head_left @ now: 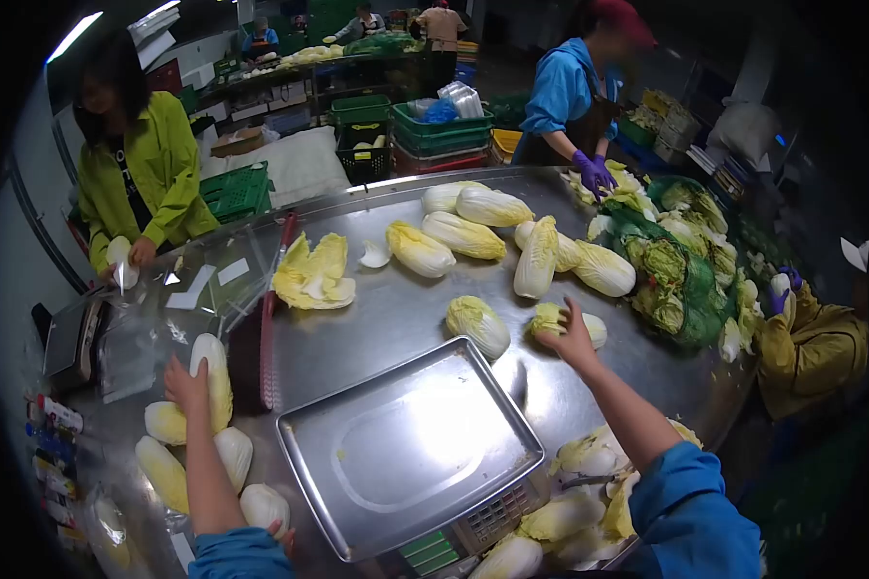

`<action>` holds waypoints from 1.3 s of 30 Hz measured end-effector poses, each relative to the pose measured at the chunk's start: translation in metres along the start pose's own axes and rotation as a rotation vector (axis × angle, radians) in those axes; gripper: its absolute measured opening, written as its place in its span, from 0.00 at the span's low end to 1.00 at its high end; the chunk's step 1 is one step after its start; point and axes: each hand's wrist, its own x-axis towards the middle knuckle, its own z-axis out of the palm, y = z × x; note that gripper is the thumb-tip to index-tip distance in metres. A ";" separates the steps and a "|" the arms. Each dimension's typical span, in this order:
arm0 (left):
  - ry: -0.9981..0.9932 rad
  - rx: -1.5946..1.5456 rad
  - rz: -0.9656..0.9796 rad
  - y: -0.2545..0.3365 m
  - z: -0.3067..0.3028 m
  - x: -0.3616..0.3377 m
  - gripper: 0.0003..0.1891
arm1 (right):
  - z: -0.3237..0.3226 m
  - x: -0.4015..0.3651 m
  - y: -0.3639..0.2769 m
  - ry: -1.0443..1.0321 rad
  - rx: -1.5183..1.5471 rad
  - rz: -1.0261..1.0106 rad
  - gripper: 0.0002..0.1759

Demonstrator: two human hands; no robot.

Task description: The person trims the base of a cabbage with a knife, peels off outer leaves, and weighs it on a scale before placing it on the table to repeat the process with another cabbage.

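Observation:
On the left, my left hand [188,384] is closed on an elongated napa cabbage [219,386], its thumb against the side. Other trimmed cabbages [162,473] lie just below that hand. My right hand [572,340] grips a small napa cabbage [547,317] on the metal table, the palm covering its middle. Beside it sits another napa cabbage [480,326], pale with a yellow-green top. Between my arms is a shallow metal tray [377,463], bare and shiny, resting over a device with a keypad [497,516].
Several cabbages [463,234] and loose leaves [314,273] lie farther back. A green net [681,289] of cabbages is at right. Across the table, a person in purple gloves [594,172] handles leaves; another in a green jacket [154,164] holds a cabbage. Fingertips [285,537] show beside my left sleeve.

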 end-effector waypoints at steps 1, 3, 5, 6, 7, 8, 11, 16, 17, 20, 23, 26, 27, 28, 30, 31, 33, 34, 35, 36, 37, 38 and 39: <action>0.125 -0.096 0.123 0.000 -0.006 -0.001 0.32 | 0.012 0.031 0.003 0.111 -0.080 -0.022 0.57; 0.162 -0.227 0.336 0.003 -0.027 -0.023 0.28 | 0.036 0.089 0.003 0.374 -0.224 0.041 0.62; 0.060 -0.463 0.519 0.013 -0.071 -0.064 0.23 | 0.051 0.133 0.017 0.445 -0.245 0.183 0.63; -0.082 -0.560 0.495 0.021 -0.100 -0.090 0.20 | 0.058 0.146 0.023 0.522 -0.274 0.330 0.63; -0.138 -0.574 0.488 0.020 -0.121 -0.111 0.19 | 0.061 0.152 0.028 0.505 -0.262 0.327 0.63; -0.199 -0.589 0.482 0.015 -0.137 -0.127 0.17 | 0.057 0.153 0.037 0.466 -0.151 0.344 0.62; -0.346 -0.717 0.384 -0.004 -0.162 -0.150 0.14 | 0.052 0.150 0.049 0.448 -0.001 0.318 0.53; -0.326 -0.685 0.465 0.035 -0.190 -0.170 0.13 | 0.027 0.029 -0.080 -0.173 0.299 -0.350 0.43; -0.296 -0.667 0.542 0.043 -0.192 -0.175 0.13 | 0.028 -0.002 -0.099 -0.185 0.073 -0.680 0.44; -0.325 -0.721 0.635 0.073 -0.203 -0.198 0.13 | 0.040 -0.073 -0.151 -0.315 -0.390 -1.278 0.33; -0.364 -0.709 0.720 0.076 -0.207 -0.227 0.13 | 0.061 -0.111 -0.152 -0.563 -0.433 -1.297 0.32; -0.404 -0.712 0.694 0.065 -0.219 -0.248 0.13 | 0.049 -0.130 -0.156 -0.606 -0.609 -1.158 0.35; -0.412 -0.707 0.688 0.056 -0.221 -0.251 0.13 | 0.038 -0.134 -0.159 -0.614 -0.603 -1.153 0.35; -0.351 -0.603 0.716 0.044 -0.223 -0.250 0.13 | 0.019 -0.132 -0.163 -0.541 -0.558 -1.074 0.36; -0.275 -0.467 0.722 0.023 -0.227 -0.249 0.14 | -0.024 -0.133 -0.160 -0.410 -0.346 -0.928 0.37; -0.276 -0.466 0.723 0.016 -0.225 -0.246 0.14 | -0.045 -0.130 -0.153 -0.347 -0.181 -0.864 0.37; -0.312 -0.578 0.578 0.008 -0.225 -0.245 0.16 | -0.080 -0.135 -0.122 -0.187 -0.076 -0.631 0.32; -0.321 -0.579 0.574 0.014 -0.228 -0.247 0.17 | -0.093 -0.138 -0.103 -0.170 0.015 -0.504 0.29; -0.329 -0.580 0.569 0.027 -0.230 -0.247 0.19 | -0.102 -0.141 -0.083 -0.154 0.102 -0.374 0.27; -0.377 -0.584 0.604 0.039 -0.229 -0.246 0.22 | -0.110 -0.147 -0.065 -0.147 0.150 -0.308 0.25; -0.421 -0.591 0.645 0.052 -0.225 -0.244 0.26 | -0.116 -0.155 -0.052 -0.132 0.199 -0.244 0.23; -0.425 -0.604 0.674 0.068 -0.217 -0.246 0.31 | -0.121 -0.163 -0.045 -0.141 0.202 -0.186 0.21; -0.428 -0.617 0.709 0.086 -0.209 -0.249 0.36 | -0.123 -0.171 -0.039 -0.138 0.207 -0.182 0.21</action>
